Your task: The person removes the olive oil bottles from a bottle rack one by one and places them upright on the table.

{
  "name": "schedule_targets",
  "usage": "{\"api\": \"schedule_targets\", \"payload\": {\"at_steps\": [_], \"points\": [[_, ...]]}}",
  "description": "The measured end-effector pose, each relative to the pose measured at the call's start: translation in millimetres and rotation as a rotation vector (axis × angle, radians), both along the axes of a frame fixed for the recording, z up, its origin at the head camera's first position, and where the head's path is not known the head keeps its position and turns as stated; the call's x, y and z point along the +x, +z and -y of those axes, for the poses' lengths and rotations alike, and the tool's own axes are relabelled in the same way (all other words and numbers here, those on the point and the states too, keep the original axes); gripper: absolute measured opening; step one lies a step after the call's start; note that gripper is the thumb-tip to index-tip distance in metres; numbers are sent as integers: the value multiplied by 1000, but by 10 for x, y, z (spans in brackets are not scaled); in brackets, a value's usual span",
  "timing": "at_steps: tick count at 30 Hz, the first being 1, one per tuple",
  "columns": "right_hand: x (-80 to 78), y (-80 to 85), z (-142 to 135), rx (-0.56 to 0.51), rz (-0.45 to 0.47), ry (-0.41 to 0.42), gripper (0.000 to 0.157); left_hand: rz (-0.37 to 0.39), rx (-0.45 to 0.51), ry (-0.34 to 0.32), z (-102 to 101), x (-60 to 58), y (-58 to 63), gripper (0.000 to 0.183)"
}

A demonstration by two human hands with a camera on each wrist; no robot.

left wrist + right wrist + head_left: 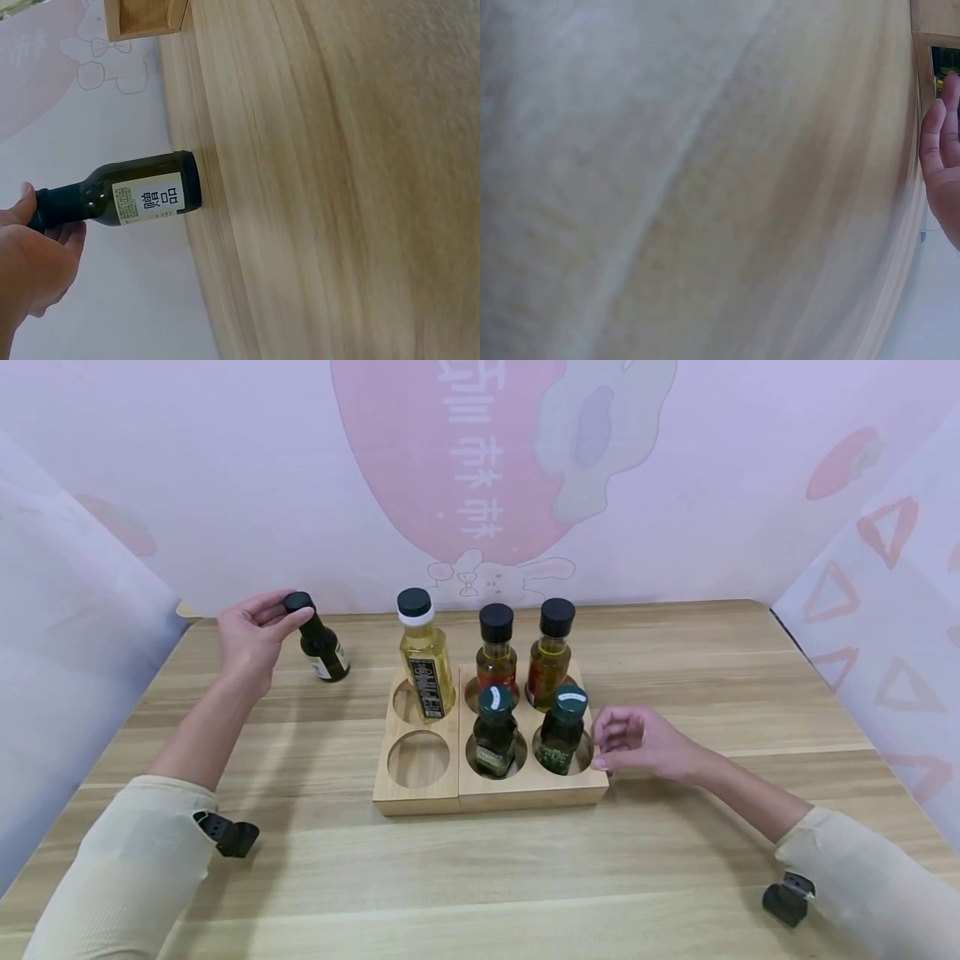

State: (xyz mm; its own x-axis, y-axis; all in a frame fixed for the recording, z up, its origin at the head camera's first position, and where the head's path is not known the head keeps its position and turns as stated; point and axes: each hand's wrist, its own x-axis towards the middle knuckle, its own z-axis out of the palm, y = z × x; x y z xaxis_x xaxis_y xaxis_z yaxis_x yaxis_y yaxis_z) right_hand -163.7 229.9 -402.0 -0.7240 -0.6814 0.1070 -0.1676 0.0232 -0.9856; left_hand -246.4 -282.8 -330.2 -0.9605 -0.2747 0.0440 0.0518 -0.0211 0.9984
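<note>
In the head view, my left hand [255, 631] pinches a small dark bottle [324, 647] by its black cap, at the back left of the table. The left wrist view shows its white label, with the bottle's base close over the wood. My right hand [645, 743] is at the right side of a wooden bottle rack [420, 797], fingers loosely bent with nothing in them. Nearest to it stands a green-capped dark bottle [564, 731] in the rack's front right hole. Right wrist view: the fingers [932, 142] overlap the rack's edge.
Also in the rack are another green-capped bottle [495, 735], a tall bottle of yellow liquid [426, 664] and two black-capped oil bottles, left [497, 660] and right [550, 660]. The front left hole holds no bottle. A printed backdrop [262, 468] rises behind the table [480, 885].
</note>
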Motion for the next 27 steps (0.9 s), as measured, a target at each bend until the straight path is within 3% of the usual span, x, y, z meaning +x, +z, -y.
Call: {"api": "schedule_targets", "payload": {"at_steps": [10, 27], "points": [[9, 22, 3, 21, 0, -5, 22, -11, -43, -24, 1, 58, 49, 64], [9, 21, 0, 23, -20, -1, 22, -111, -51, -13, -19, 278, 257, 59]]}}
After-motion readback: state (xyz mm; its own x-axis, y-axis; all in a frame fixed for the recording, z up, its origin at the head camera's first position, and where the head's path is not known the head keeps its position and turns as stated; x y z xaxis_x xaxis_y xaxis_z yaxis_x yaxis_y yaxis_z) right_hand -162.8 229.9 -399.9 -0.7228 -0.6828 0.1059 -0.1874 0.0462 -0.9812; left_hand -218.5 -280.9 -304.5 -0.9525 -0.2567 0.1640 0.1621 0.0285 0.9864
